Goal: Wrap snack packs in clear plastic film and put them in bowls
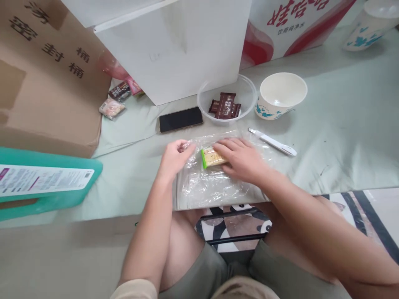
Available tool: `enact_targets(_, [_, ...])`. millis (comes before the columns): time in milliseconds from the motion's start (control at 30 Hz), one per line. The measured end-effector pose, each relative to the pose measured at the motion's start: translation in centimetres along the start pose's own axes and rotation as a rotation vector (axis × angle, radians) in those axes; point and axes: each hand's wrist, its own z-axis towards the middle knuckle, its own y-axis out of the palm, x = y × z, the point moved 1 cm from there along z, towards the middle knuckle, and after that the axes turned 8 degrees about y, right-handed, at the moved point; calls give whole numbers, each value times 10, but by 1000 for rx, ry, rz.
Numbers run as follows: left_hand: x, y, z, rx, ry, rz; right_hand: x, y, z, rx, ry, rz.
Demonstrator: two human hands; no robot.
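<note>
A clear plastic film or bag [205,189] lies spread and crinkled on the cloth-covered table in front of me. On it rests a small wrapped cracker bar [211,158], yellowish with a bright green end. My right hand [243,158] lies over the bar's right part, fingers on the far side and thumb on the near side, hiding that end. At the film's left edge, my left hand [177,158] has its fingers curled with a bunch of the film in them. Just right of the film lies a white utility knife [272,141].
Behind the film are a black phone [181,120], a clear plastic bowl [202,104] with several brown wrapped snacks [225,106], and a paper bowl [276,104]. Cardboard [46,95] and white boxes [177,45] stand behind. A teal container [71,199] is at left.
</note>
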Motion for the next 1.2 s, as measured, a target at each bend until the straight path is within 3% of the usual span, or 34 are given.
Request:
enact_targets(100, [6,-3,-14,-86,-96,-158,5,-4,3,-70,53,-38])
enact_targets(200, [12,3,-17,23,-224,-402,8,-9,-2,-103,95,45])
enact_targets(300, [15,9,-13,113,-276,-433,14,-13,-12,-98,128,269])
enact_targets(467, [19,8,-9,113,-225,-376,29,-27,-34,59,124,603])
enact_targets(567, [20,8,-9,42,-229,-374,34,-51,-35,208,245,767])
enact_targets(633, [18,9,-8,-19,-228,-366,33,-72,-20,338,358,682])
enact_targets(700, [16,10,-7,-54,-203,-352,29,-92,11,407,372,406])
enact_targets(833, [11,11,-5,-70,-160,-325,28,-103,90,208,346,35])
enact_targets(933, [10,7,-7,-78,-148,-331,29,-99,110,75,356,-83])
enact_targets(1000, [10,3,-9,-95,-118,-357,26,-95,92,132,339,-42])
enact_targets(1100, [9,-2,-10,-156,-62,-388,23,-83,39,278,217,129])
enact_targets(1200, [7,-3,-9,-189,-35,-397,26,-58,-8,155,221,257])
